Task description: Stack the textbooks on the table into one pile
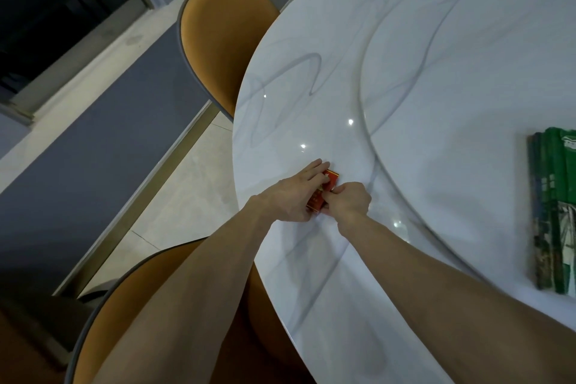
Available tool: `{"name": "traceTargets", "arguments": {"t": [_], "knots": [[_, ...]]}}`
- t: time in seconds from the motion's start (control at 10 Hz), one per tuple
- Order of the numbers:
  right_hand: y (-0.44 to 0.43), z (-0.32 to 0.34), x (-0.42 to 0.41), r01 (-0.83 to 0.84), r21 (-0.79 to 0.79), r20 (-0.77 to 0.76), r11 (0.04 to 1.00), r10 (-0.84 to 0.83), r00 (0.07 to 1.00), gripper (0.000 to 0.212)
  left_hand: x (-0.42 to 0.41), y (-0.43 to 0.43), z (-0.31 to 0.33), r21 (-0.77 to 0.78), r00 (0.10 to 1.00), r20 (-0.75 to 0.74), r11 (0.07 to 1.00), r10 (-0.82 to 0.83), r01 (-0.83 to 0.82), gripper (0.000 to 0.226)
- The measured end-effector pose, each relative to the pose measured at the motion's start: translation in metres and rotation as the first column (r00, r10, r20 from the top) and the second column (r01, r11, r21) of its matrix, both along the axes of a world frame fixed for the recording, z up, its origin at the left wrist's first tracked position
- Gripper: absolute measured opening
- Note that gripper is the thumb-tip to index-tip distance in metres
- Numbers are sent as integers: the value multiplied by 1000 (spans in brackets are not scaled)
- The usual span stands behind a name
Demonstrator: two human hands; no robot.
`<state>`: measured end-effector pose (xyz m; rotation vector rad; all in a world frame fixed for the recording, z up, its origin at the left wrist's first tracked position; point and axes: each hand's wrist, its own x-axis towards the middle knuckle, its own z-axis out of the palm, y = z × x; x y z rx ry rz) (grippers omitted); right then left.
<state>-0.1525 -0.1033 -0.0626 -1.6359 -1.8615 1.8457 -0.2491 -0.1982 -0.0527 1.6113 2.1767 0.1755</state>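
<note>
Mid-frame, near the marble table's (311,274) edge: left hand (293,196) and right hand (349,201) both clasp a small red book (327,185). Green textbook pile (554,212) sits at right edge, well apart. Step: pickup. Next likely needs lifting and carrying rightward onto the pile.

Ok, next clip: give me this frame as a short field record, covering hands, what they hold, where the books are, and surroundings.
left hand: on the red book, fingers laid over its top
right hand: gripping the same book from the other side
red book: small, red cover with gold print, on the white marble table near its edge
green books: already piled at the frame's right edge, on the round raised centre of the table
chairs: orange chair beyond the table edge, another below the arms
task state: red book not yet on the pile
</note>
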Motion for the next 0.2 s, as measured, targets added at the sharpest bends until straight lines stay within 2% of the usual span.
{"name": "traceTargets", "arguments": {"t": [0.1,0.2], "knots": [[2,7,4,-63,6,-9,998,63,998,26,1,0,2,1,1000,-13,1000,19,-19,79],[3,23,12,-172,103,68,980,166,984,19,7,-7,14,-21,991,23,991,133,-133,86]]}}
